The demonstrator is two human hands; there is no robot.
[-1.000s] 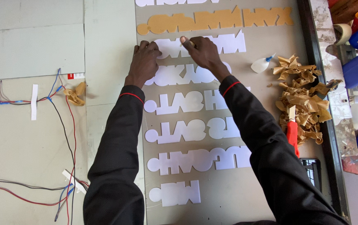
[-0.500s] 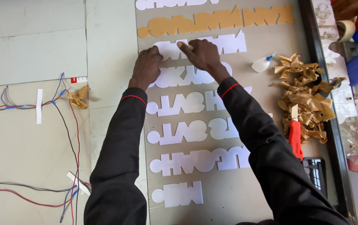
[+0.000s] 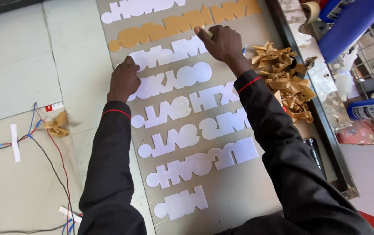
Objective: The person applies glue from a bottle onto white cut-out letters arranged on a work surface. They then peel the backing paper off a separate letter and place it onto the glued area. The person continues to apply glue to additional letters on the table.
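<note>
Since the frame half a second before, both hands had spread apart along the third row of cut-outs, the left drifting toward the row's left end and the right toward its right end. The left hand lay flat with fingers pressed on the left end of the white letter cut-out, grasping nothing. The right hand was curled at the cut-out's right end, fingertips pinching at its upper edge; whether it had actually lifted a film there I could not tell. That cut-out rested on the grey sheet, just below the tan paper-covered cut-out and above 5 more white rows. Both sleeves were black with a thin red cuff line.

Right of the sheet sat a heap of crumpled tan backing paper, touching the sheet's black edge strip. Beyond it lay a blue bottle by a wire rack. On the desk to the left ran red, blue and black wires, taped down with white strips, beside a small tan paper scrap.
</note>
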